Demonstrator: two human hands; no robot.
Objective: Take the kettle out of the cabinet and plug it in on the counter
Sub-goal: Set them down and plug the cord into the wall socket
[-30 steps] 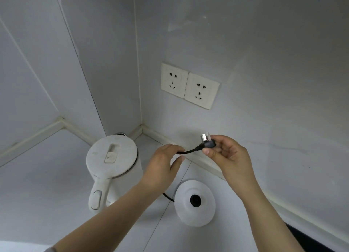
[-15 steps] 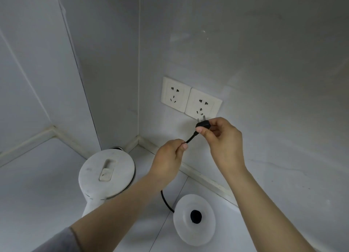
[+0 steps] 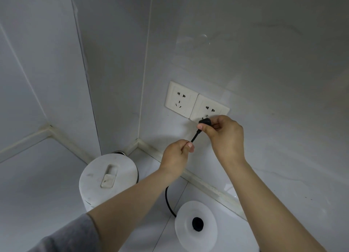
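A white kettle [image 3: 108, 178] with a closed lid stands on the counter in the corner. Its round white base [image 3: 196, 226] with a black centre lies separately to the right. A black cord [image 3: 168, 200] runs up from the base into my left hand [image 3: 176, 157], which pinches it. My right hand [image 3: 224, 134] grips the black plug [image 3: 204, 121] and holds it against the lower holes of the right wall socket [image 3: 209, 108]. The prongs are hidden. The left socket [image 3: 180, 98] has nothing in it.
White tiled walls meet in a corner behind the kettle. The white counter [image 3: 37, 185] stretches out to the left, with a sealed joint along the wall.
My right hand has lifted the plug from above the counter up to the right socket. My left hand followed upward along the cord. Kettle and base stayed put.
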